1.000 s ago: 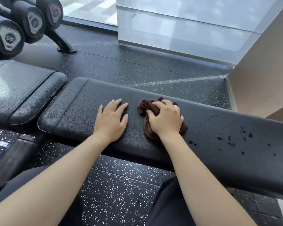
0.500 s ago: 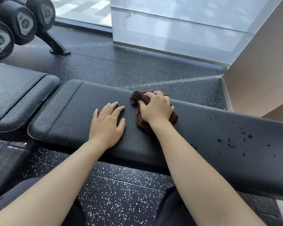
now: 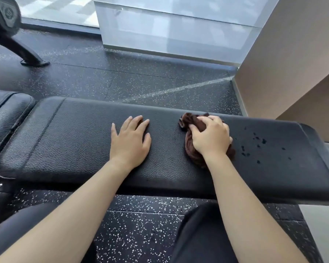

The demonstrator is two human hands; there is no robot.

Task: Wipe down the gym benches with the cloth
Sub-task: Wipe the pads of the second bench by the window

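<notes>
**Wet spots wait just past the cloth**

The right grip (image 3: 210,137) is clamped on the bunched brown cloth (image 3: 190,149). Its fingers curl over the wad and press it onto the black padded table (image 3: 74,139), toward the right part of the pad and close to its far edge. The left grip (image 3: 130,143) lies flat on the padding with fingers straight, holding nothing, well to the left of the cloth. Just right of the cloth, a scatter of dark droplets (image 3: 254,143) sits on the surface, not yet wiped.

The main risk is probably patchy coverage. A cloth bunched this tightly touches only a narrow strip, so a pass to the right could smear the droplets into streaks or miss those nearest the end. A loose fold sticks out beyond the fingers, and it could drag or roll under the palm. Because the wad sits so near the far edge, a hard push outward might send it over onto the speckled floor (image 3: 141,78). The bracing palm could also slide if the grained padding beneath it is damp. The neighbouring pad (image 3: 6,118) on the left may get forgotten.
</notes>
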